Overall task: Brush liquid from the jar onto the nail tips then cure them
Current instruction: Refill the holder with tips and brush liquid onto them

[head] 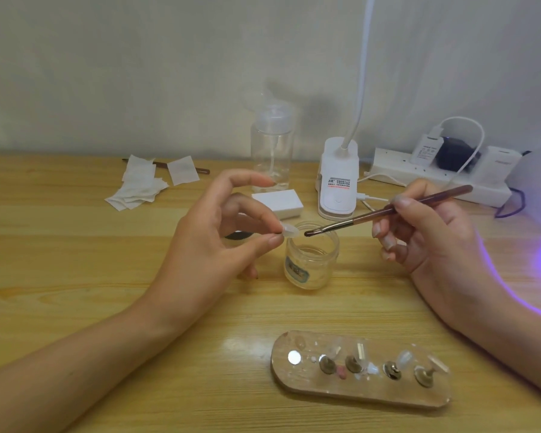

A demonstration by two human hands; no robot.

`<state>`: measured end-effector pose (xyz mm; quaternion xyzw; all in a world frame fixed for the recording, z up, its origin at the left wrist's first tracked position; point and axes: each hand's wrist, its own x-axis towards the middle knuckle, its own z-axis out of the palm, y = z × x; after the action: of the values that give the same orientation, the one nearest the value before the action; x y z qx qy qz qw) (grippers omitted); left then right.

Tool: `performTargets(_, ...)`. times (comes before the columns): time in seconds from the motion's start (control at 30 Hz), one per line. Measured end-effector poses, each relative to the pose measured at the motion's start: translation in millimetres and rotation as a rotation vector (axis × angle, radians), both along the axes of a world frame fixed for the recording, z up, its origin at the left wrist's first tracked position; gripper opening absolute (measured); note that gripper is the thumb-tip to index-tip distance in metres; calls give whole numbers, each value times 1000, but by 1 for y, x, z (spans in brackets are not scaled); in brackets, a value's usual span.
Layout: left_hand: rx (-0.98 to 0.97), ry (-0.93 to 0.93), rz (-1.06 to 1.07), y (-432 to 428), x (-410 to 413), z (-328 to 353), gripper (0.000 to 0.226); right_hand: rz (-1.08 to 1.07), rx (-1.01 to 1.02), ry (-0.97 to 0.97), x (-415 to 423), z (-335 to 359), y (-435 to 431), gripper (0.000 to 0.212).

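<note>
A clear tip (287, 230) hangs over the mouth of the open jar (311, 260), pinched at its left end between the thumb and forefinger of the left hand (213, 242); the hand's other fingers are spread loose. We see the tip's free end pointing right, toward the bristles of the brush (388, 211), which sit just beside it and not quite touching, also above the jar mouth. The brush's long axis runs from upper right down to lower left, bristle end leading, so it lines up almost end to end with the tip. The right hand (431, 235) grips the handle about midway, pen-fashion, fingers curled round it.

We judge the step in hand to be the coating of this tip: a short push of the brush leftward should lay the bristles on it, while the left hand holds steady. Whether the bristles are loaded we cannot tell.

Nearer us on the table (75, 251) lies the holder (361, 398), some of its small stands bearing clear tips. A violet glow at the far right marks what we take for the lamp (539, 182). It lies on the right hand's side, well apart from the tip, so curing would mean carrying the tip rightward. A bottle (272, 148), clip light (338, 179), power strip (441, 179) and wipes (144, 182) line the wall.
</note>
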<state>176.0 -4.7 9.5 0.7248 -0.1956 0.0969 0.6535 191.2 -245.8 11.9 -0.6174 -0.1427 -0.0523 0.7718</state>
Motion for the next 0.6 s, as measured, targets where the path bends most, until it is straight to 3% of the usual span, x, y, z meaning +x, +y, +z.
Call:
performTargets(0.33, 26, 12, -24, 0, 1, -1, 49, -10, 45, 47, 1, 3, 0, 10)
performTargets(0.6, 51, -4, 3, 1, 4, -5, 51, 43, -37, 16, 0, 3, 2, 14)
